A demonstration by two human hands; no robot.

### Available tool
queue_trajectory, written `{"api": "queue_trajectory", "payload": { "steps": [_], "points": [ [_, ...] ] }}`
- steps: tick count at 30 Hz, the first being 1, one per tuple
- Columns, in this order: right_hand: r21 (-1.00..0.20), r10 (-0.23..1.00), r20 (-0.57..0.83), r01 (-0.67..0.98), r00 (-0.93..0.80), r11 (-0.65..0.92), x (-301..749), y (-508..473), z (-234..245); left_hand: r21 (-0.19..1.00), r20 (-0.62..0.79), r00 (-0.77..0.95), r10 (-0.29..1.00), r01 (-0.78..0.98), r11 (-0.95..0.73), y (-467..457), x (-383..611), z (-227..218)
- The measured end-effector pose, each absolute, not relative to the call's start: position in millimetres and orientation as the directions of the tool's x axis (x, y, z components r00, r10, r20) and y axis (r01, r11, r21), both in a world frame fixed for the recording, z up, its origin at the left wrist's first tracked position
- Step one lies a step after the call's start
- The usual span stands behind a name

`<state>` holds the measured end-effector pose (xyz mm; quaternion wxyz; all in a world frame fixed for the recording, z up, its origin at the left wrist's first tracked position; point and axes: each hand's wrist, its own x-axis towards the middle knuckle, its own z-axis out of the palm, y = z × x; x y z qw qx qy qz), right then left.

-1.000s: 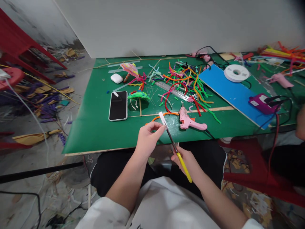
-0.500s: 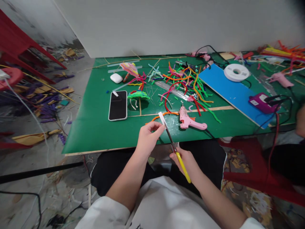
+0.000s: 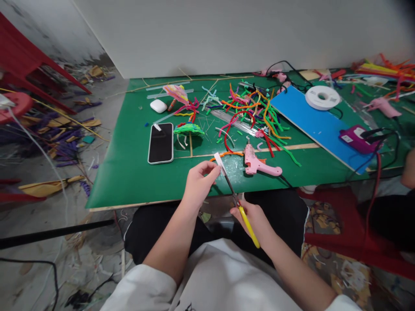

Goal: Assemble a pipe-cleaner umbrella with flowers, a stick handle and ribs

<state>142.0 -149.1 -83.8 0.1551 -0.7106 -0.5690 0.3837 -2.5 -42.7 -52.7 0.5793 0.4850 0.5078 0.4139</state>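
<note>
My left hand (image 3: 200, 183) pinches a small white strip (image 3: 218, 159) just above the near edge of the green table (image 3: 129, 172). My right hand (image 3: 256, 220) grips yellow-handled scissors (image 3: 241, 211), and their dark blades reach up to the strip. Both hands hover over my lap in front of the table. A pink glue gun (image 3: 259, 162) lies on the table just beyond the scissors' tips.
A phone (image 3: 161, 143) and white earbud case (image 3: 158, 106) lie at left. Several coloured pipe cleaners (image 3: 256, 112) spread across the middle. A blue board (image 3: 311, 125) carries a white tape roll (image 3: 322, 97) and purple device (image 3: 355, 139). Another person's arm (image 3: 409, 166) is at the right edge.
My left hand and the white strip have shifted slightly toward me and left. The scissors have stayed at the strip, moving only a little.
</note>
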Motion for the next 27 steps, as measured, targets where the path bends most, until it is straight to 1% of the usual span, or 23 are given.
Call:
{"api": "queue_trajectory", "payload": {
  "steps": [7, 12, 19, 27],
  "points": [
    [-0.617, 0.923, -0.381, 0.729, 0.053, -0.297, 143.8, -149.3, -83.6, 0.985, -0.173, 0.162, 0.972, 0.004, 0.175, -41.1, -3.2, -54.3],
    [-0.585, 0.907, -0.421, 0.756, 0.028, -0.294, 145.6, -149.0, -84.6, 0.989, -0.146, 0.149, 0.978, 0.057, 0.139, -40.5, -4.3, -57.6],
    [-0.515, 0.884, -0.467, 0.815, -0.008, -0.265, 149.1, -145.8, -77.2, 0.978, -0.183, 0.189, 0.965, 0.132, 0.160, -40.5, -5.7, -56.0],
    [-0.532, 0.896, -0.444, 0.800, 0.014, -0.276, 149.8, -146.2, -81.2, 0.975, -0.201, 0.227, 0.953, 0.143, 0.172, -40.8, -6.1, -56.0]
  ]
}}
